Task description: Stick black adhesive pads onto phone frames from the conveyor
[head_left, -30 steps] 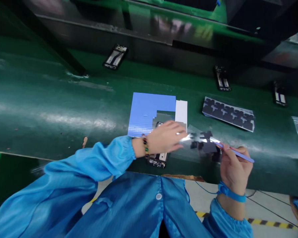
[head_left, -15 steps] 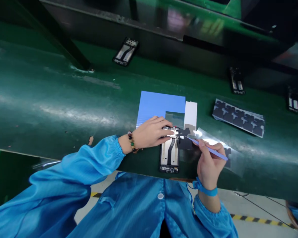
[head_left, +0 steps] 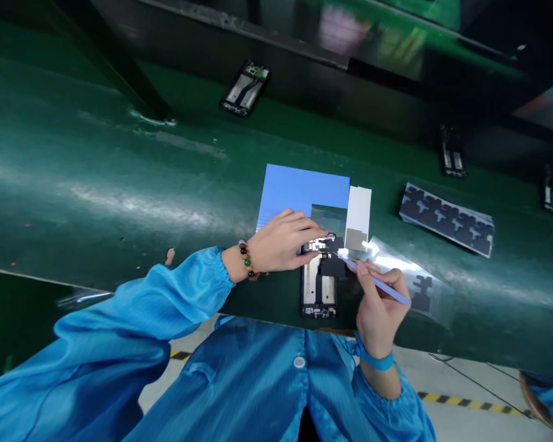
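Observation:
An opened phone (head_left: 309, 285) lies on the green bench in front of me, its inside facing up. My left hand (head_left: 286, 241) grips its upper part, fingers across the top and thumb at the board. In my right hand (head_left: 381, 299) is a pair of lilac tweezers (head_left: 387, 290), held like a pen. The tips meet a black die-cut sticker (head_left: 333, 263), which overlaps the right side of the phone's upper half. Whether the sticker touches the phone I cannot tell. A clear film (head_left: 399, 270) with another black sticker on it lies beside my right hand.
Behind the phone lie a blue sheet (head_left: 304, 187) and a white card (head_left: 359, 205). To the right is a stack of black sticker sheets (head_left: 447, 219). Further back rest other opened phones (head_left: 246, 89), near a dark post (head_left: 124, 80).
My right hand has moved left with the tweezers. The black sticker has shifted left from beside the phone to over its upper right part. My left hand still grips the phone.

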Demonstrator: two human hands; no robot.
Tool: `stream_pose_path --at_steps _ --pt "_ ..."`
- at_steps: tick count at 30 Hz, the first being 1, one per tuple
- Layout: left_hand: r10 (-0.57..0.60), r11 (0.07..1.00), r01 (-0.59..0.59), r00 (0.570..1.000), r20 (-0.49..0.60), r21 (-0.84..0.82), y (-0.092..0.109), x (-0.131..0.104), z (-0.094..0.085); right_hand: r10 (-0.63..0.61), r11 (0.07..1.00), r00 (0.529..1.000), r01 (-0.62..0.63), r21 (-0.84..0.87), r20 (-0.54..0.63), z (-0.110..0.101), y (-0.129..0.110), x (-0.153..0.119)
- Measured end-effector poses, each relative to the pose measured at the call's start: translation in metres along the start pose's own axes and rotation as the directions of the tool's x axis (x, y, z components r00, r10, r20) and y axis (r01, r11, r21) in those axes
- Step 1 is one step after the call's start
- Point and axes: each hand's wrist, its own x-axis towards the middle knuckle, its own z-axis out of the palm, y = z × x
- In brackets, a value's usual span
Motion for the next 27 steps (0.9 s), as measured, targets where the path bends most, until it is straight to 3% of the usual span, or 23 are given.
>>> stream_pose_path --at_steps 8,27 --pt "0.007 0.998 -0.006 1.0 -0.016 0.056 -0.002 -0.001 0.003 -0.023 1.0 1.0 0.023 -0.005 0.007 0.013 0.009 -0.005" --pt "-0.005 0.999 0.006 1.0 -0.011 0.034 -0.002 -0.001 0.0 -0.01 1.0 1.0 0.01 -0.006 0.023 0.01 0.009 -0.003"
